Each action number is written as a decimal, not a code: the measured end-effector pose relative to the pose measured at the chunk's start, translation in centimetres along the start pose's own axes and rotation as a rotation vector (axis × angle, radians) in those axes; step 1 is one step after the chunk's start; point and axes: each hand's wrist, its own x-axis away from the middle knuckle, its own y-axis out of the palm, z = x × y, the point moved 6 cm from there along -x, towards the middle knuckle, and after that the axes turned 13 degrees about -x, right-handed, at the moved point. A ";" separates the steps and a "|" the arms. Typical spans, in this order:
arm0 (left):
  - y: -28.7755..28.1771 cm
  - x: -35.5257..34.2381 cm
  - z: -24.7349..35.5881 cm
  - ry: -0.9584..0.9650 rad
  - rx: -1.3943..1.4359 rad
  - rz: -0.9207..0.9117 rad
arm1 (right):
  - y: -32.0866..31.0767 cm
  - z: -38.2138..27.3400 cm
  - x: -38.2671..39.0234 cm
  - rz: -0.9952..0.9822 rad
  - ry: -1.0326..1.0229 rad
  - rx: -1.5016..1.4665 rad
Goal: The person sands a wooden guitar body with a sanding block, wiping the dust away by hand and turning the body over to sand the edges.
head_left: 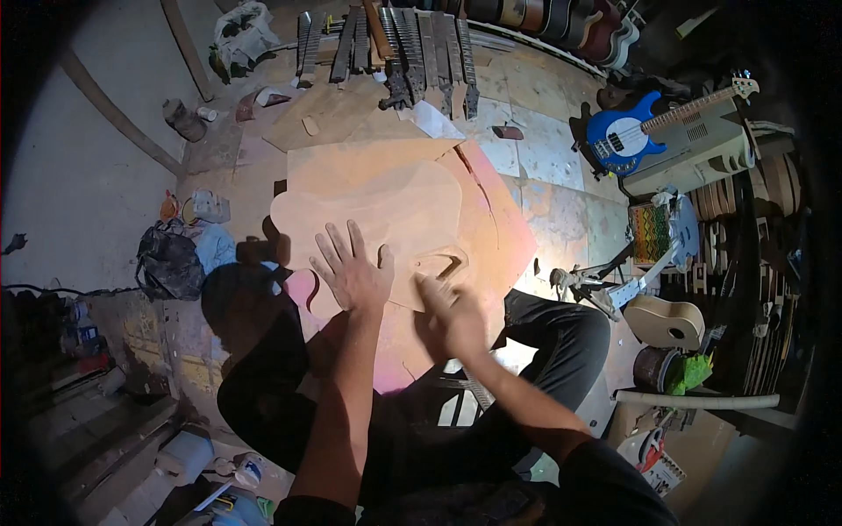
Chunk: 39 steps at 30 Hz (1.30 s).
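Observation:
A pale wooden guitar body [399, 210] with a smooth curved outline lies flat before me on a worn board [500, 223]. My left hand [355, 276] rests palm down on the wood, fingers stretched and spread. Close to a curved cut-out [452, 263] at the body's right side is my right hand [454, 320], smeared by motion. Its fingers point toward the wood, and whether anything is in them cannot be made out. A pink curved edge [301, 287] shows left of my left hand.
Several guitar necks [430, 57] lie beyond the board. At the right are a blue electric bass [623, 136], an acoustic guitar body [664, 323] and a bucket [658, 368]. A black plastic bag [168, 261] sits at the left. My bent knee [561, 337] borders the board.

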 end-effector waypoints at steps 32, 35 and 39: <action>-2.6 8.0 21.2 0.940 -0.155 -0.202 | -15.7 9.9 -2.8 0.296 0.249 -0.619; -2.6 5.8 17.7 1.044 0.352 -0.070 | -14.8 7.7 -3.6 0.268 0.289 -0.666; 0.9 -2.7 1.7 0.434 0.286 0.353 | -11.3 6.3 -4.4 0.178 0.253 -0.683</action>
